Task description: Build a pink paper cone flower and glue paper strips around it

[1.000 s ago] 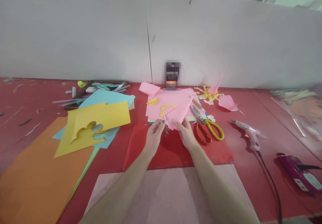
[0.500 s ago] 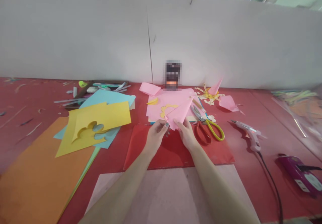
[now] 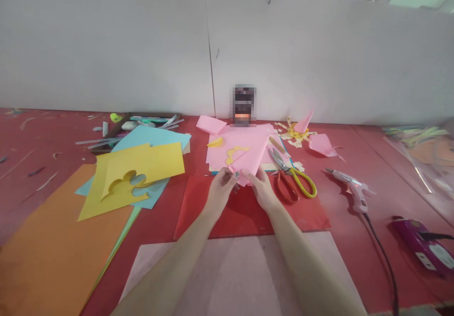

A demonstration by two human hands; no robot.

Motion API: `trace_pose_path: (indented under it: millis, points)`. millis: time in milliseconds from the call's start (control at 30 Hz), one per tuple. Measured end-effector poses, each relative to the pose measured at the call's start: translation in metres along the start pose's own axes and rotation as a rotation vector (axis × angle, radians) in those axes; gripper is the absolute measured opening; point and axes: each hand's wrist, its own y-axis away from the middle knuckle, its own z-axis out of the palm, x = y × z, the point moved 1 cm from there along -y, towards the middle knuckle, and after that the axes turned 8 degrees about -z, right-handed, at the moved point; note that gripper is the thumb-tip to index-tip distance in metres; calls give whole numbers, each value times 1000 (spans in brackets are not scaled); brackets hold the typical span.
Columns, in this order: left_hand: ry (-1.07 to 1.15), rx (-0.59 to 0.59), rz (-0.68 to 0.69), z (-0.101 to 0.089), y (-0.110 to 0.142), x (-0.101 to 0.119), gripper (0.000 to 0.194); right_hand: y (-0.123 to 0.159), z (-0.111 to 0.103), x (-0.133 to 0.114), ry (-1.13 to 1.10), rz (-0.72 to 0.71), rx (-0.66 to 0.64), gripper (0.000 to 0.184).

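Between my two hands is a piece of pink paper [image 3: 252,161], curled into a cone-like shape with its point away from me. My left hand [image 3: 222,186] pinches its lower left edge. My right hand [image 3: 262,186] is closed on its lower right side. Beneath and beyond it lies a stack of pink sheets [image 3: 244,136], with a scallop-edged yellow cutout [image 3: 234,154] partly hidden by the held paper. Scissors [image 3: 287,171] with one red and one yellow handle rest close to my right hand.
Yellow paper with a cut-out shape [image 3: 120,197] and orange paper [image 3: 53,240] lie left. A pink cone [image 3: 305,123] stands on a yellow piece at the back right. A hot glue gun [image 3: 353,188] and a purple power strip [image 3: 422,247] are on the right.
The pink paper has been rolled a little tighter and looks narrower, its tip shifted slightly left. Both hands stay in nearly the same place.
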Motion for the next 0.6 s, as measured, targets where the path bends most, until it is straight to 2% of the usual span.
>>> trace_pose_path:
  millis: [300, 600]
  points:
    - [-13, 48, 3, 0, 2, 1, 32, 0, 4, -3, 66, -10, -4, 52]
    - [80, 37, -7, -1, -2, -4, 34, 0, 6, -4, 59, -20, -48, 53]
